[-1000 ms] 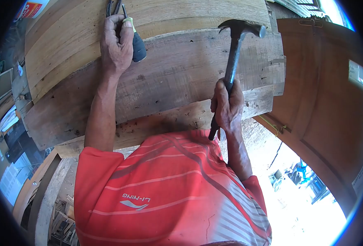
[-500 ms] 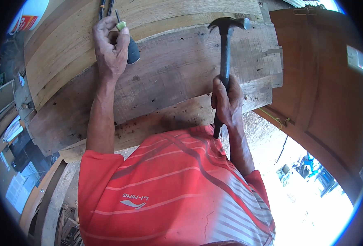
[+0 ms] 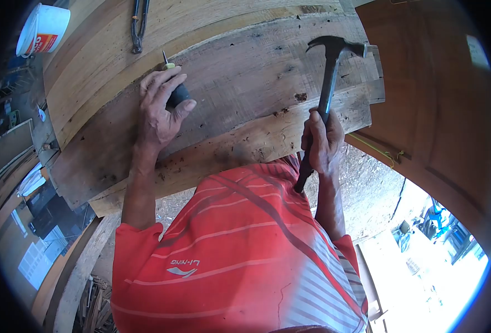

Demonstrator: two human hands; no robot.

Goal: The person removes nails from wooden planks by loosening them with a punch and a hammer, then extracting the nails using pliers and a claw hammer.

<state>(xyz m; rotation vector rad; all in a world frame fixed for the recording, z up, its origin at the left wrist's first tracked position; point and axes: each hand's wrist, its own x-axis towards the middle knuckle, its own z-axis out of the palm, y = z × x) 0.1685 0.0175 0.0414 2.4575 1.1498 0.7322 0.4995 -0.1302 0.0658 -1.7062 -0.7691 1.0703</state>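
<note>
My left hand [image 3: 162, 114] is closed round the dark handle of an awl-like tool [image 3: 177, 96]. The tool has a pale yellow collar and a thin metal spike pointing away from me; its exact kind is unclear. Beneath that hand lie wide, worn wooden boards [image 3: 240, 83]. On the right, my right hand [image 3: 325, 141] grips a claw hammer [image 3: 329, 83] by its dark lower handle. The hammer is raised with its head away from me, claw to the left and striking face to the right. Its handle end is near my shirt.
Pincers [image 3: 138, 33] lie on the boards beyond my left hand. A white bucket [image 3: 48, 30] stands at far left. A brown wooden panel [image 3: 423, 105] rises on the right. Scrap wood [image 3: 95, 305] lies low on the left.
My left hand has come nearer my body, shifting from a fingertip hold near the collar to a grip round the handle. The hammer sits slightly lower and further right in view.
</note>
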